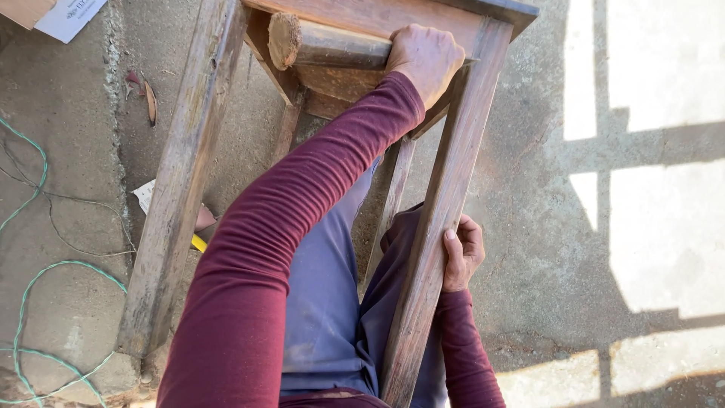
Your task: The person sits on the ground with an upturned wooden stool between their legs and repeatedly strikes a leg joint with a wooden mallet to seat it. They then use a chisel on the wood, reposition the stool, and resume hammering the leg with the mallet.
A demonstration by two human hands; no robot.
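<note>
A weathered wooden stool frame [181, 174] stands tilted over my legs on a concrete floor. My left hand [427, 57], arm stretched out in a maroon sleeve, is closed around a short round wooden log [325, 44] held against the frame's top rail [377, 15]. The log's cut end faces left. My right hand [462, 253] grips the right-hand leg [445, 196] of the frame about halfway down, fingers wrapped behind it and thumb on the front. My blue trousers show between the legs.
A green cord [30, 287] and a thin wire loop over the floor at the left. A paper sheet [72, 15] lies top left, a dry leaf [149, 102] and a paper scrap [143, 195] near the left leg, a yellow object [198, 242] beneath it. Sunlit patches lie to the right.
</note>
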